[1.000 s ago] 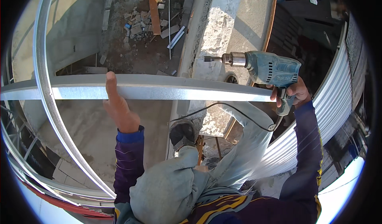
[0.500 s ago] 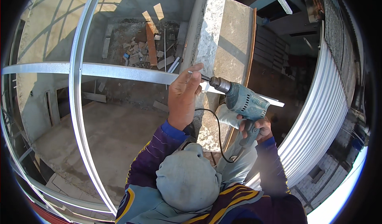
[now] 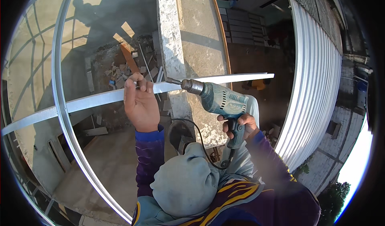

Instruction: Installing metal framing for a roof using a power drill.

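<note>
In my right hand [image 3: 242,125] is a teal power drill [image 3: 220,99], gripped by its handle with its body level and pointing left. A dark driver bit [image 3: 173,81] sticks out of its metal chuck, over a shiny steel channel [image 3: 96,99] that runs crosswise. Raised to the left of the bit and apart from it, my left hand [image 3: 142,103] has its palm turned up. Thumb and fingertips come together around a small shiny metal piece [image 3: 135,83], too small to name surely. The drill's black cord [image 3: 202,139] loops down beneath the handle.
A second steel channel [image 3: 60,65] crosses the first on the left. A rough concrete wall top [image 3: 200,13] lies under the drill. Far below on the left are rubble and boards [image 3: 129,59]. Corrugated metal sheets [image 3: 313,73] stand on the right; a shoe [image 3: 178,134] rests on the ledge.
My left hand has drawn away from the bit's tip, moving left and down, its palm turning up. The drill has shifted left and lower in the view. The view itself has turned.
</note>
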Tool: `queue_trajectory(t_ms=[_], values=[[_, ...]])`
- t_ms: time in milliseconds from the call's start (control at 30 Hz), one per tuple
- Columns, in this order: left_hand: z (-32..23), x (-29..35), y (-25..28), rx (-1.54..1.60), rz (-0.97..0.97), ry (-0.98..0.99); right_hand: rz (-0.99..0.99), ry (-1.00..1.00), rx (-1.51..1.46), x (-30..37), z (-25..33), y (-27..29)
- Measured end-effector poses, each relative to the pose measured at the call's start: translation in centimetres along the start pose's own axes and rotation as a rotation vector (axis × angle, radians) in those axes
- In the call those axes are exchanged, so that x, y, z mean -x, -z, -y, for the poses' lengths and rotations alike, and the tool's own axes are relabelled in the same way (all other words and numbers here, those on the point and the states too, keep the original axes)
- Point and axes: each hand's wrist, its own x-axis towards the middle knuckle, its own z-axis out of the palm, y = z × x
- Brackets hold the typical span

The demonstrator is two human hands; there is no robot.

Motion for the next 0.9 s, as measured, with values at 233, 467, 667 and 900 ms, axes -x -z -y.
queue_trajectory(t_ms=[233,467,667,900], values=[[-0.9,5.5,2.5,-0.085,0.077,0.387,-0.038,0.134,-0.024,3.3,1.0,3.1],[4.1,11.4,5.8,-0.368,-0.022,0.842,-0.170,0.162,0.046,5.9,1.2,5.5],[6.4,12.8,9.1,-0.974,-0.128,0.340,-0.176,0.074,0.158,8.2,3.9,6.4],[3.6,12.3,11.9,-1.232,-0.241,0.152,-0.364,-0.041,0.450,6.6,5.8,1.0]])
